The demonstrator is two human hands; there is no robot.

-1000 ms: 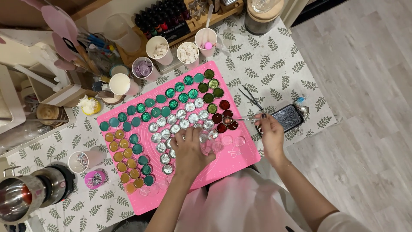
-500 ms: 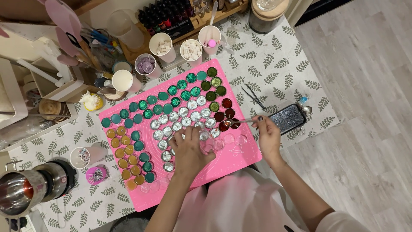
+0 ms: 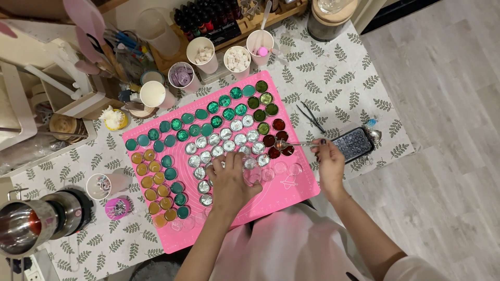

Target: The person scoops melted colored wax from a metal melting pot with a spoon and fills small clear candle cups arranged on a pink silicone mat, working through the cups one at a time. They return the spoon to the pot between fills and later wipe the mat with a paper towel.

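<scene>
1. Left hand (image 3: 232, 179): on the pink mat (image 3: 156, 229), grip pressed around a clear round mould (image 3: 253, 176).
2. Right hand (image 3: 329, 158): off the mat's right edge, grip pinching a small spoon (image 3: 297, 144) (bowl over the dark-red discs (image 3: 279, 138)).
3. Step: filling moulds; next needs a steady tip.

matt pink mat (image 3: 291, 195), shiny metal spoon (image 3: 291, 144)
</scene>
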